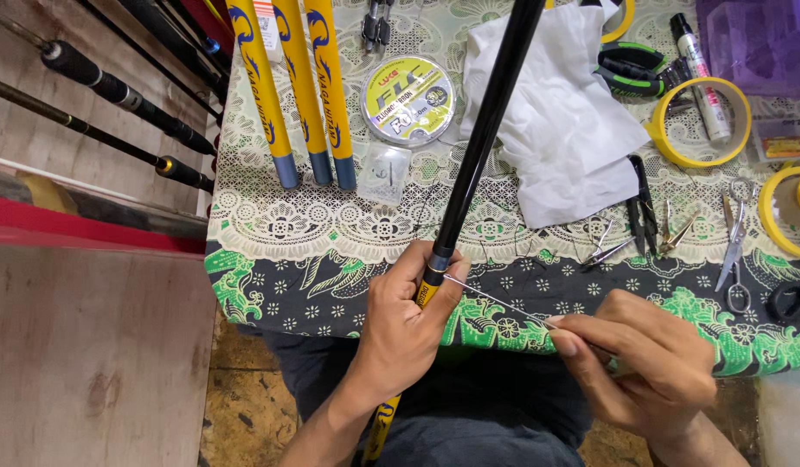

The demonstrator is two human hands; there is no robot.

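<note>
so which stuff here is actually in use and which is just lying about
In use:
- left hand gripping the black rod
- right hand holding a thin metal wire against the rod

Lying about:
- line spool
- white cloth
- three yellow tubes
- scissors
- tape rolls
- marker pen

The tabletop [270, 285] wears a green, black and cream patterned cloth. On it lie three yellow rod sections [300, 86], a round spool of line [408, 101], a crumpled white tissue [560, 121], green-handled pliers [633, 69], a white marker [701, 73], yellow tape rings [701, 121], small scissors [734, 246] and black snips [642, 203].
</note>
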